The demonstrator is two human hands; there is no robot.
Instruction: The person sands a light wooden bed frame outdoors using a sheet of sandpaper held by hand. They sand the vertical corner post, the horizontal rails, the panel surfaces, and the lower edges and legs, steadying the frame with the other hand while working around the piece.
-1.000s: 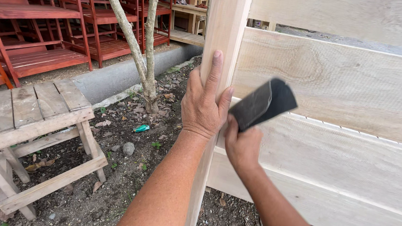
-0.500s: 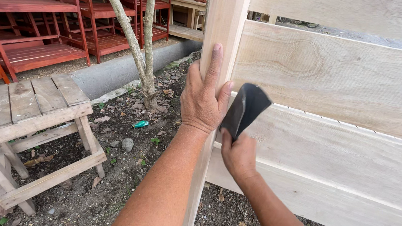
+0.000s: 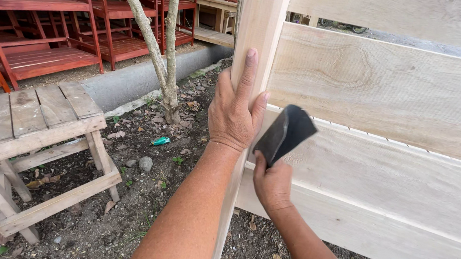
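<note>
My left hand (image 3: pixel 234 111) grips the upright pale wooden post (image 3: pixel 259 29) of a slatted panel, fingers wrapped round its edge. Just below and to the right, my right hand (image 3: pixel 271 181) holds a folded dark sheet of sandpaper (image 3: pixel 285 133) against the middle horizontal plank (image 3: pixel 389 178), close to the post. A wider plank (image 3: pixel 379 86) sits above it, and another plank (image 3: pixel 374 237) lies below.
A weathered wooden bench (image 3: pixel 31 115) stands at the left on bare soil with dead leaves and stones. A thin forked tree trunk (image 3: pixel 162 60) rises behind it. A grey concrete kerb (image 3: pixel 131 82) and red-painted wooden racks (image 3: pixel 48 25) fill the background.
My right hand has slid the sandpaper leftward along the plank toward the post. My left hand stays on the post.
</note>
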